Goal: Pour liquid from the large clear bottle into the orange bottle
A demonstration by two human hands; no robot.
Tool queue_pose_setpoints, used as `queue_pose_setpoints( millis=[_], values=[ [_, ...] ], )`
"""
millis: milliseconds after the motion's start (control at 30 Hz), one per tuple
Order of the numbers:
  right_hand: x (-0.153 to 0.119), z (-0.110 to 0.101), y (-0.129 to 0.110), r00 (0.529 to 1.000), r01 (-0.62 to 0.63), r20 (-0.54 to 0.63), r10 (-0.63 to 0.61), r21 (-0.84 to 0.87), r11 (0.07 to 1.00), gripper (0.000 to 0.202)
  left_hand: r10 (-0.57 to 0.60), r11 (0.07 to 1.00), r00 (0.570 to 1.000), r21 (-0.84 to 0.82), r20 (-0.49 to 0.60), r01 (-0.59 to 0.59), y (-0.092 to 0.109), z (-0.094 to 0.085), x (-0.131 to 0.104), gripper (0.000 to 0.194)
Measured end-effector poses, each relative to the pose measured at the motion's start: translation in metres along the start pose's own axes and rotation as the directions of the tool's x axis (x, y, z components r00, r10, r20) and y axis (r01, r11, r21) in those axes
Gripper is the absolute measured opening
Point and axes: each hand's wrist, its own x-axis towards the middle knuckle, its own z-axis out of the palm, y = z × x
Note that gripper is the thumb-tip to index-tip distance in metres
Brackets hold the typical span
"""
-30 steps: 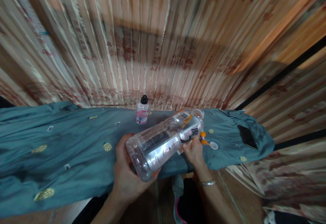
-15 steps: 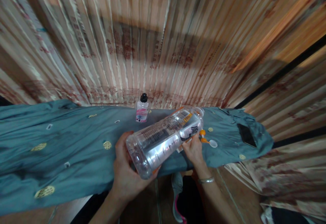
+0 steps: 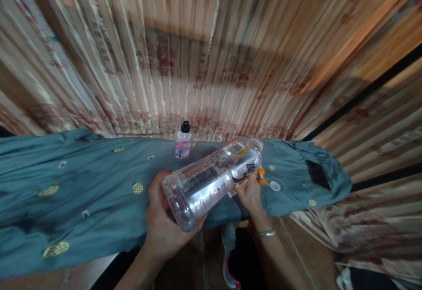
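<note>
A large clear plastic bottle (image 3: pixel 211 180) with a silver and orange printed label lies tilted across both hands, its base toward me at the left and its neck at the upper right. My left hand (image 3: pixel 166 224) is wrapped round the base end, thumb on the near left side. My right hand (image 3: pixel 249 193) grips the lower side near the neck end; some of its fingers are hidden under the bottle. Beside the right hand, an orange and white piece (image 3: pixel 261 173) and a small white spoon-like thing (image 3: pixel 274 186) with an orange stem are on the cloth.
A small clear bottle (image 3: pixel 183 143) with a black cap and pink label stands upright on the green patterned cloth (image 3: pixel 108 180). A black phone (image 3: pixel 318 175) lies at the right end. Behind hangs a pleated curtain (image 3: pixel 198 61); a dark bar (image 3: pixel 362 94) slants at the right.
The view has shifted very slightly. Both hands keep their hold on the large bottle, which stays in nearly the same place.
</note>
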Motion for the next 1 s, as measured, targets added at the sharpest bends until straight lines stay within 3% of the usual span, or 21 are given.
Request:
queue_pose_setpoints(
  millis=[433, 833, 1000],
  values=[
    [0.002, -0.002, -0.009, 0.998, -0.047, 0.048, 0.043, 0.087, 0.995, 0.083, -0.072, 0.997, 0.997, -0.030, 0.019, 0.072, 0.001, 0.000, 0.001, 0.095],
    [0.002, 0.002, -0.006, 0.999, -0.037, 0.034, 0.033, 0.140, 0.990, 0.078, -0.055, 0.998, 0.998, -0.010, -0.024, 0.055, -0.007, 0.002, -0.003, 0.092],
    [0.001, 0.003, -0.007, 0.999, -0.028, 0.034, 0.023, 0.147, 0.989, 0.078, 0.007, 0.999, 0.999, 0.033, -0.039, -0.006, -0.006, 0.002, -0.002, 0.092]
  ],
)
